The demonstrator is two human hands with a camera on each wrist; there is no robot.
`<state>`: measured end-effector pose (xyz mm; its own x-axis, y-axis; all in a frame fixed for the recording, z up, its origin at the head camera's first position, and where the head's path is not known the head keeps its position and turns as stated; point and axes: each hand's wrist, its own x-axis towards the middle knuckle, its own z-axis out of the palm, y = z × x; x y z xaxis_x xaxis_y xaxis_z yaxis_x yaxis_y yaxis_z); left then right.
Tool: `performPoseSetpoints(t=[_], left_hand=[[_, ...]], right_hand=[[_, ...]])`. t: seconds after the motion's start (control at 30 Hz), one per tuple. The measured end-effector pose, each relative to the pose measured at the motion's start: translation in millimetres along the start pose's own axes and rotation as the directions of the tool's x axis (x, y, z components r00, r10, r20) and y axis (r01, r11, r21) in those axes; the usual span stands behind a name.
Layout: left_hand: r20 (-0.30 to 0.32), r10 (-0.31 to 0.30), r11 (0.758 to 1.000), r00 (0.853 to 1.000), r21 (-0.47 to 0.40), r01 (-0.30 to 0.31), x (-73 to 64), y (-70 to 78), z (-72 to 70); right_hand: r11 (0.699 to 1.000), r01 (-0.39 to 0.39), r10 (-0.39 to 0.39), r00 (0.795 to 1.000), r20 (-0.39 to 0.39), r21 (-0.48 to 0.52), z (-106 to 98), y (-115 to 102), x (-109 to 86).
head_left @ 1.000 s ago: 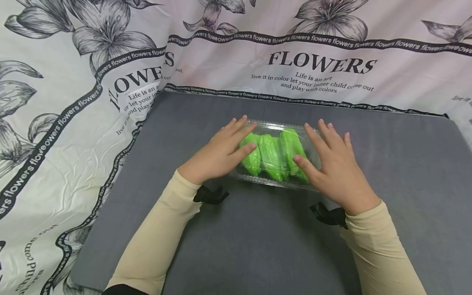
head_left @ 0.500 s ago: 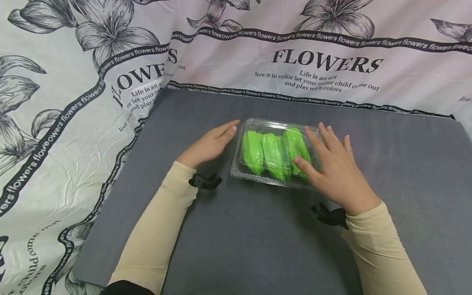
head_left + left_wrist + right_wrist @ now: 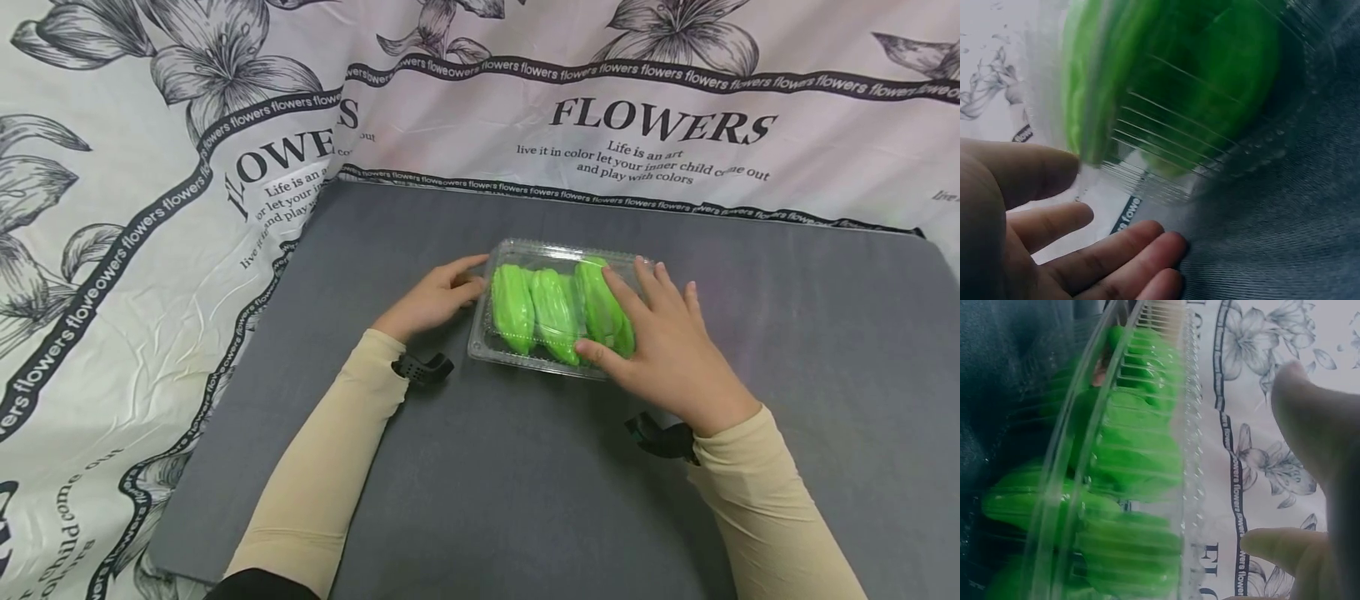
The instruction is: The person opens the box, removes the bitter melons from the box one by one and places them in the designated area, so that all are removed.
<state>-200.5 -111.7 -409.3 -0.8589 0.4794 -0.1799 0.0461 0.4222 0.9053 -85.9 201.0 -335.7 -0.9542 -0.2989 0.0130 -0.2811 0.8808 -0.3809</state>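
A clear plastic clamshell box rests on the grey table with its lid down. Inside lie several bright green, ridged, pepper-like pieces; their exact kind is unclear. My left hand is at the box's left end, its thumb and fingers loosely extended at the wall. In the left wrist view, the thumb lies close to the clear edge, and whether it touches is hard to tell. My right hand is spread over the right end of the box, hiding that part, with the thumb by the front rim.
The grey tabletop surrounds the box. A white cloth with black flower prints hangs along the back and left side. A black strap sits on the left wrist, another black strap on the right.
My left hand has come off the box's top left and moved down to its left end. The right hand has shifted slightly left and down over the right end.
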Motion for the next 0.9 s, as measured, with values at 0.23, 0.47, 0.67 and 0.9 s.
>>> performPoseSetpoints(t=[0.23,0.47,0.67,0.9], left_hand=[[-0.017,0.005,0.999,1.000,-0.039,-0.005,2.9,-10.7,2.5],[-0.027,0.010,0.997,1.000,-0.074,-0.012,6.1,-17.8,4.9],[-0.026,0.030,0.997,0.999,-0.069,-0.032,7.2,-16.2,6.5],[-0.036,0.015,0.997,0.999,-0.073,-0.017,4.6,-16.4,6.8]], right_hand=[[0.998,0.038,-0.037,0.999,0.022,-0.045,8,-3,0.8],[0.996,0.049,-0.046,0.998,0.043,-0.076,23,-8,2.0],[0.992,0.043,-0.044,0.999,-0.004,-0.121,32,-10,0.2],[0.981,0.078,-0.104,0.985,-0.140,-0.178,42,-9,-0.4]])
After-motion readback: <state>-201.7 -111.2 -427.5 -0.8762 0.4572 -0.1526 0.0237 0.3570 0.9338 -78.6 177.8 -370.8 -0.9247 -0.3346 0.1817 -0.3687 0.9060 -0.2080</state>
